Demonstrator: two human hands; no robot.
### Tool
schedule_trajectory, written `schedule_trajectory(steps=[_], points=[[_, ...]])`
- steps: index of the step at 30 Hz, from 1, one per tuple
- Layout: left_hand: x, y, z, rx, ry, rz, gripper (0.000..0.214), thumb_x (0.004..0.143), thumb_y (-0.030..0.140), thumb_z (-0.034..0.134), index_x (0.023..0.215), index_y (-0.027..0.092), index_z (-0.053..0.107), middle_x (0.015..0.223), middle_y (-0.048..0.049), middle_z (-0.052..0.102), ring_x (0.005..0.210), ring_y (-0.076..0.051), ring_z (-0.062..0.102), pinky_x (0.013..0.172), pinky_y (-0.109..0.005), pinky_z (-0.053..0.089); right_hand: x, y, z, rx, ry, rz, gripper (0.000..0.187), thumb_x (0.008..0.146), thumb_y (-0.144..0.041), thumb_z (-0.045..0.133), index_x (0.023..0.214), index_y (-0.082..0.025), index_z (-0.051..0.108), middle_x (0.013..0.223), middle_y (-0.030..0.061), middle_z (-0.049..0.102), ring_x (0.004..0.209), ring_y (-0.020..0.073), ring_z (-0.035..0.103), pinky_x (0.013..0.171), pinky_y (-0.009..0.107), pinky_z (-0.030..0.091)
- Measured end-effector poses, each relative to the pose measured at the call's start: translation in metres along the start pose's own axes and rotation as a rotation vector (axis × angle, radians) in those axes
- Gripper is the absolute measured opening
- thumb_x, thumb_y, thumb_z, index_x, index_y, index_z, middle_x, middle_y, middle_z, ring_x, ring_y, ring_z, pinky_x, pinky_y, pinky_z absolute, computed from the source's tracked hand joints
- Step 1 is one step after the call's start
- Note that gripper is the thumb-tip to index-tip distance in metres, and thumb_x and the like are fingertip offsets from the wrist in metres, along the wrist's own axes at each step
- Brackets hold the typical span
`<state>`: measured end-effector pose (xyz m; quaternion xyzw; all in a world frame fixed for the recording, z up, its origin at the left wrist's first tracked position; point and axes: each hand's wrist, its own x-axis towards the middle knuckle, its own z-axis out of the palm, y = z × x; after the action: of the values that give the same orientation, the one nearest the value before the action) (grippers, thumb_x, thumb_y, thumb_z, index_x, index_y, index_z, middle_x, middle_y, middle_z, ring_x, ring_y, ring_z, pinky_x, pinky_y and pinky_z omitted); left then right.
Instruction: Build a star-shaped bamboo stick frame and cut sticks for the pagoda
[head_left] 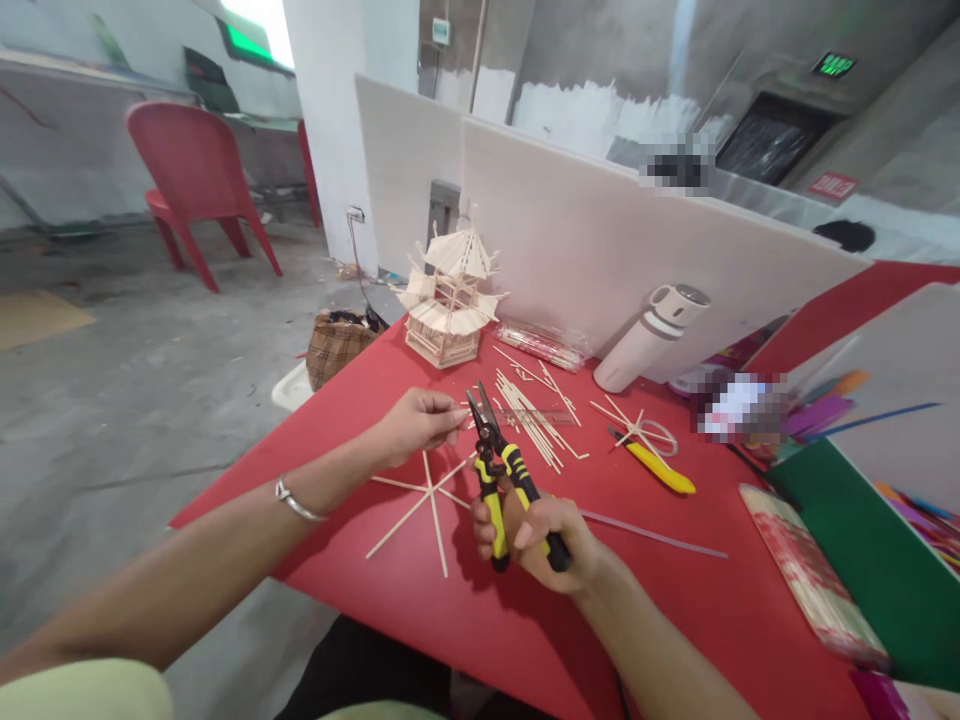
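My right hand [536, 540] grips the yellow and black handles of a pair of cutting pliers [499, 470], jaws pointing up and slightly apart. My left hand [420, 420] pinches a thin wooden stick [459, 408] whose end lies at the jaws. Beneath the hands, a star of crossed sticks [427, 495] rests on the red table [420, 600]. A loose bundle of sticks [532, 415] lies just beyond the pliers.
A stick-built pagoda model [448, 300] stands at the table's far edge before a white partition. A white flask [649, 335], a yellow utility knife [660, 465], a packet of sticks [810, 570] and a green sheet [862, 560] lie right. A red chair [199, 180] stands far left.
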<state>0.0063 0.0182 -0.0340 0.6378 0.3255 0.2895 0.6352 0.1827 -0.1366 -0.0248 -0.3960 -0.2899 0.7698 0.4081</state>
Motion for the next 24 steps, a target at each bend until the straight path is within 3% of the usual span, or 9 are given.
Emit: schedule_trajectory(steps=[3, 6, 11, 16, 24], points=[[0.008, -0.006, -0.005, -0.091, 0.06, -0.065, 0.049, 0.066, 0.056, 0.084, 0.07, 0.012, 0.065, 0.053, -0.001, 0.06, 0.038, -0.003, 0.032, 0.04, -0.019, 0.021, 0.01, -0.005, -0.002, -0.044, -0.07, 0.032, 0.03, 0.055, -0.035, 0.055, 0.083, -0.023, 0.055, 0.089, 0.0082, 0.064, 0.083, 0.0233, 0.059, 0.081, 0.046, 0.052], [0.018, -0.012, -0.011, -0.081, 0.168, -0.127, 0.043, 0.067, 0.048, 0.086, 0.07, 0.011, 0.065, 0.055, -0.0016, 0.062, 0.038, -0.002, 0.033, 0.04, -0.019, 0.02, 0.026, -0.006, -0.009, -0.062, -0.054, 0.03, 0.032, 0.065, -0.045, 0.051, 0.089, -0.025, 0.055, 0.094, 0.009, 0.065, 0.092, 0.027, 0.062, 0.086, 0.053, 0.05], [0.023, -0.018, -0.023, -0.027, 0.254, -0.221, 0.036, 0.07, 0.042, 0.085, 0.077, 0.009, 0.07, 0.055, -0.0009, 0.061, 0.038, -0.003, 0.034, 0.04, -0.02, 0.02, 0.036, -0.004, -0.02, 0.136, -0.087, 0.03, 0.029, 0.064, -0.041, 0.054, 0.089, -0.025, 0.054, 0.104, 0.0104, 0.07, 0.1, 0.0299, 0.065, 0.089, 0.055, 0.051], [0.023, -0.012, -0.02, -0.017, 0.273, -0.229, 0.027, 0.072, 0.034, 0.083, 0.078, 0.01, 0.073, 0.051, 0.003, 0.052, 0.042, -0.004, 0.036, 0.044, -0.02, 0.024, 0.006, -0.009, -0.029, 0.237, -0.165, 0.02, 0.038, 0.06, -0.031, 0.058, 0.097, -0.024, 0.06, 0.104, 0.0086, 0.073, 0.104, 0.0295, 0.067, 0.1, 0.058, 0.047], [0.031, 0.004, 0.016, 0.055, 0.085, -0.204, 0.025, 0.073, 0.034, 0.079, 0.083, 0.012, 0.073, 0.06, 0.0007, 0.063, 0.04, -0.003, 0.036, 0.042, -0.02, 0.024, -0.057, -0.004, -0.04, 0.224, 0.012, -0.101, 0.052, 0.055, -0.022, 0.063, 0.106, -0.027, 0.067, 0.1, 0.0077, 0.074, 0.106, 0.0319, 0.068, 0.1, 0.056, 0.049]])
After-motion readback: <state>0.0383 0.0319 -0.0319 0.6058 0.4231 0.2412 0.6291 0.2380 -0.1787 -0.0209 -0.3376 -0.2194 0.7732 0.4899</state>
